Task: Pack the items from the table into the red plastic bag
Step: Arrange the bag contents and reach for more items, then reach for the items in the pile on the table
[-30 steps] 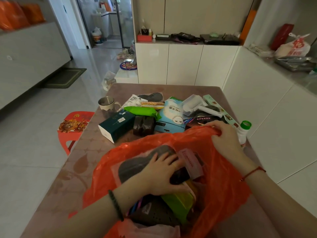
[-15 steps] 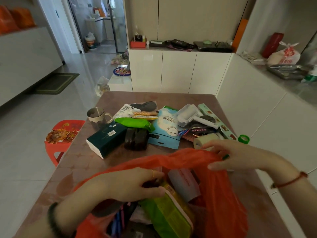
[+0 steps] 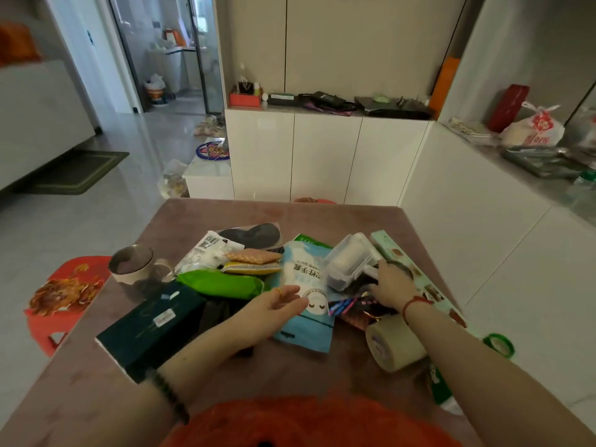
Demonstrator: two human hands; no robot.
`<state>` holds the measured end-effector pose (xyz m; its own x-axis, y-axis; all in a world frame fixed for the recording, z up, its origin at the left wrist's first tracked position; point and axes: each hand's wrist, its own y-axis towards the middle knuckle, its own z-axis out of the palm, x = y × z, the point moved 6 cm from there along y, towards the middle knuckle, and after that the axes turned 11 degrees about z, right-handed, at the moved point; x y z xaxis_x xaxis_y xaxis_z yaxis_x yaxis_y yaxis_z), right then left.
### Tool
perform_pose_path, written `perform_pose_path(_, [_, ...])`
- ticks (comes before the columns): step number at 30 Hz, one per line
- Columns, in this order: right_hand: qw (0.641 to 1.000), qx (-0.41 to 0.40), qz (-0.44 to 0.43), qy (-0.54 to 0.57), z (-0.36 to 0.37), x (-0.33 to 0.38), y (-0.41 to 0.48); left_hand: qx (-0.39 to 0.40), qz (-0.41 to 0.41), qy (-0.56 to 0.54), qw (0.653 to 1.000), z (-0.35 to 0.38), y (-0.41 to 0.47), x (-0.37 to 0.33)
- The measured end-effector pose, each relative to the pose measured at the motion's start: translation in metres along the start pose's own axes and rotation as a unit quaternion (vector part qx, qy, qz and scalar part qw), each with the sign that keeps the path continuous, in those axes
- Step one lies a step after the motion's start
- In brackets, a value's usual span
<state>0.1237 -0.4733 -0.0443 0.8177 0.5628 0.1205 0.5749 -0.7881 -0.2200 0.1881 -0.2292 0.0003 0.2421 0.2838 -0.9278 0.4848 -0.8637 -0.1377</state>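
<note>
The red plastic bag [image 3: 309, 421] lies at the table's near edge, only its top showing. My left hand [image 3: 274, 303] hovers open, fingers apart, over the light blue pouch [image 3: 304, 291] and just right of the green packet [image 3: 219, 283]. My right hand [image 3: 392, 285] rests on the dark items by the handle of the white lint roller in its clear case [image 3: 350, 264]; whether it grips anything is unclear. A dark green box [image 3: 151, 327], a beige tape roll [image 3: 396, 345], a metal mug [image 3: 132, 262] and a long pale green box [image 3: 416, 275] lie around them.
A bottle with a green cap [image 3: 498, 345] stands at the table's right edge behind my right forearm. A red stool [image 3: 64, 295] stands left of the brown table [image 3: 264, 214]. White cabinets [image 3: 322, 156] line the back and right.
Both hands have left the red bag and reached forward over the items on the table. The view has tilted up, so the bag has dropped to the bottom edge.
</note>
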Motion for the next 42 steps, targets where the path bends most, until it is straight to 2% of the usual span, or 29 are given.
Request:
perform_pose_path(2, [0.998, -0.030, 0.020, -0.060, 0.014, -0.005, 0.012, -0.009, -0.019, -0.017, 1.000, 0.004, 0.012, 0.012])
perform_pose_path(5, [0.985, -0.111, -0.001, -0.128, 0.017, 0.001, 0.014, -0.001, -0.050, -0.046, 0.998, 0.016, 0.024, 0.023])
perform_pose_path(8, [0.992, -0.118, -0.020, -0.051, 0.005, 0.018, -0.006, 0.007, -0.077, -0.098, 0.992, 0.030, 0.030, 0.022])
perform_pose_path(10, [0.991, -0.122, -0.038, 0.051, -0.008, 0.034, -0.032, 0.008, -0.094, -0.149, 0.984, 0.041, 0.034, 0.017])
perform_pose_path(13, [0.972, -0.060, -0.156, 0.165, -0.012, 0.067, -0.087, -0.049, -0.092, -0.262, 0.959, 0.054, 0.043, 0.007])
perform_pose_path(16, [0.943, 0.016, -0.266, 0.197, 0.002, 0.086, -0.129, -0.193, -0.082, -0.394, 0.895, 0.051, 0.045, 0.014])
perform_pose_path(18, [0.927, 0.067, -0.289, 0.231, 0.004, 0.087, -0.134, -0.245, -0.096, -0.437, 0.860, 0.044, 0.039, 0.027])
perform_pose_path(20, [0.926, 0.076, -0.266, 0.256, -0.003, 0.079, -0.121, -0.251, -0.102, -0.435, 0.858, 0.035, 0.034, 0.037])
perform_pose_path(21, [0.932, 0.044, -0.236, 0.271, -0.007, 0.069, -0.105, -0.254, -0.107, -0.424, 0.863, 0.030, 0.031, 0.040])
perform_pose_path(23, [0.956, -0.036, -0.178, 0.231, -0.012, 0.043, -0.068, -0.250, -0.116, -0.402, 0.873, 0.021, 0.024, 0.042])
perform_pose_path(24, [0.975, -0.039, -0.152, 0.158, -0.005, 0.033, -0.050, -0.242, -0.118, -0.401, 0.876, 0.019, 0.022, 0.042])
perform_pose_path(25, [0.989, -0.013, -0.130, 0.070, 0.006, 0.024, -0.035, -0.233, -0.120, -0.407, 0.875, 0.018, 0.020, 0.042])
perform_pose_path(27, [0.993, 0.065, -0.080, -0.056, 0.028, 0.013, -0.017, -0.214, -0.122, -0.431, 0.868, 0.017, 0.015, 0.038])
perform_pose_path(30, [0.988, 0.100, -0.059, -0.101, 0.044, 0.014, -0.012, -0.179, -0.105, -0.451, 0.868, 0.015, 0.005, 0.025])
perform_pose_path(34, [0.987, 0.002, -0.120, -0.109, 0.029, 0.021, -0.016, -0.128, -0.055, -0.461, 0.876, 0.008, -0.018, -0.002])
perform_pose_path(37, [0.986, -0.107, -0.125, -0.009, -0.011, 0.022, -0.035, -0.084, 0.016, -0.498, 0.863, 0.009, -0.048, -0.030])
perform_pose_path(39, [0.963, -0.177, -0.128, 0.160, -0.052, 0.022, -0.063, -0.056, 0.075, -0.522, 0.848, 0.011, -0.074, -0.042])
perform_pose_path(40, [0.937, -0.198, -0.130, 0.257, -0.074, 0.022, -0.082, -0.048, 0.103, -0.524, 0.844, 0.013, -0.089, -0.046])
perform_pose_path(42, [0.859, -0.212, -0.117, 0.452, -0.114, 0.019, -0.125, -0.044, 0.136, -0.500, 0.854, 0.019, -0.118, -0.049])
